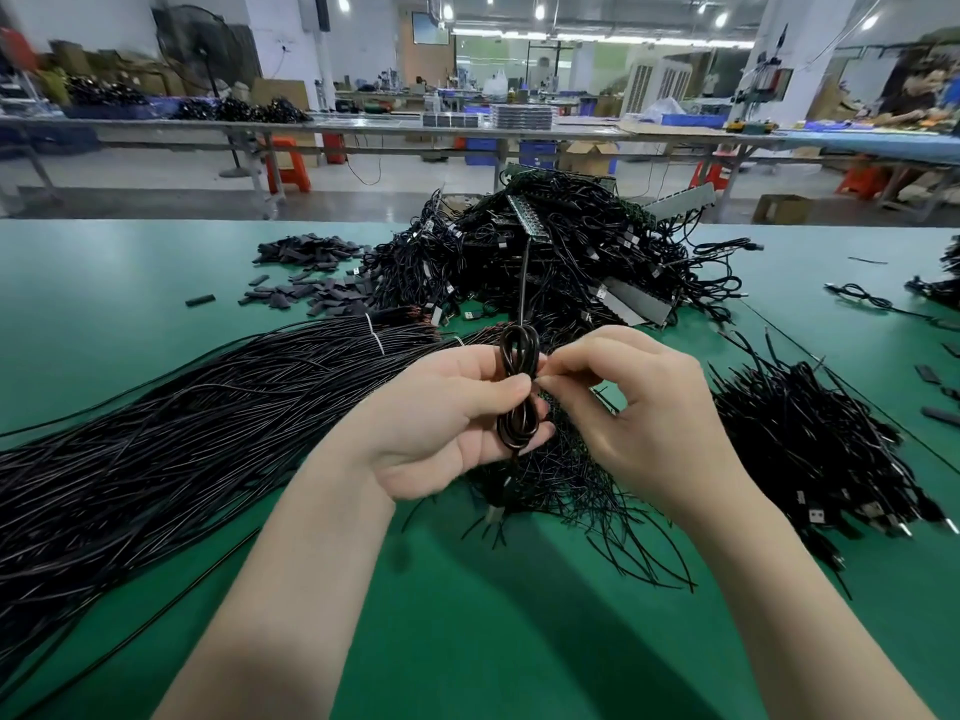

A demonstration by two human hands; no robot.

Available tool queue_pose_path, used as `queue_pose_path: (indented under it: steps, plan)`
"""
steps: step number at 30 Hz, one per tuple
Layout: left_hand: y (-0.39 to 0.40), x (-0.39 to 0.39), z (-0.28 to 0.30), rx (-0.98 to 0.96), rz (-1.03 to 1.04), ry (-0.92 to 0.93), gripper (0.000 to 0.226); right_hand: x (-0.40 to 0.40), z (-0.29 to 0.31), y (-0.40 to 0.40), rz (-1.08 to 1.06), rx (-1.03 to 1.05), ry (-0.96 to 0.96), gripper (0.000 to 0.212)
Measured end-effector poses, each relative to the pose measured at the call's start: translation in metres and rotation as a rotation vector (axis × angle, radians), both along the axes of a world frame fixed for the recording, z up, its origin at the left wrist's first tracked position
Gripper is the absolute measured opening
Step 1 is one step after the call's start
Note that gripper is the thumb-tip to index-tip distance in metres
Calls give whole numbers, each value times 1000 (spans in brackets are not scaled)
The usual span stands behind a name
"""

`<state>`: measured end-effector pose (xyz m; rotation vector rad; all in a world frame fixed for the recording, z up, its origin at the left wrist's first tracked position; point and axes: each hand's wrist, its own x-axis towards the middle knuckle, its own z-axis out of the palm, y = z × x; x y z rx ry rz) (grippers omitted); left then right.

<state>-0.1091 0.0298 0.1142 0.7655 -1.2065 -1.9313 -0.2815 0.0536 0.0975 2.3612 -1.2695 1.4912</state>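
Black cable, wound into a small coil [517, 392] of long, narrow loops, stands upright between the two hands, held above the green table mat [130, 283] near its front middle. The left hand [447, 423] comes in from below with the palm turned up. Its fingers curl round the back of the coil and its thumb presses across the front, so the loops are clamped at their waist. The right hand [639, 407] arches in from the other side with its wrist raised. Its thumb and forefinger are drawn together in a fine pinch against the coil's edge, and the other fingers are bent loosely beneath. Whether anything else sits in that pinch is too small to tell. One free strand [523, 283] rises straight from the top of the coil toward the heap behind. A plug end [493, 511] hangs blurred below the hands.

The coil's jacket is smooth and faintly glossy. To the left lies a thick bundle of long cables [182, 433], sleek and nearly parallel, cinched by a white tie [375, 332]. Behind the hands a tangled heap of cables [561, 252] mounds up with grey strips and USB plugs poking out. Flat, matt black sleeve pieces [311, 283] are scattered beside it. To the right sits a bristly pile of short wires [810, 433].
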Motion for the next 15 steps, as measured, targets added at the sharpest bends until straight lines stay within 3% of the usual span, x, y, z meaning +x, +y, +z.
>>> queue_pose_path:
  steps: [4,7,15]
  plan:
    - [-3,-3,1,69,1,43,22,3,0,1,0,-28,16,4]
    - [-5,-2,0,89,-25,63,8,4,1,2,38,9,-33,6]
    - [-10,10,4,260,-232,206,31,6,6,7,108,9,-162,5]
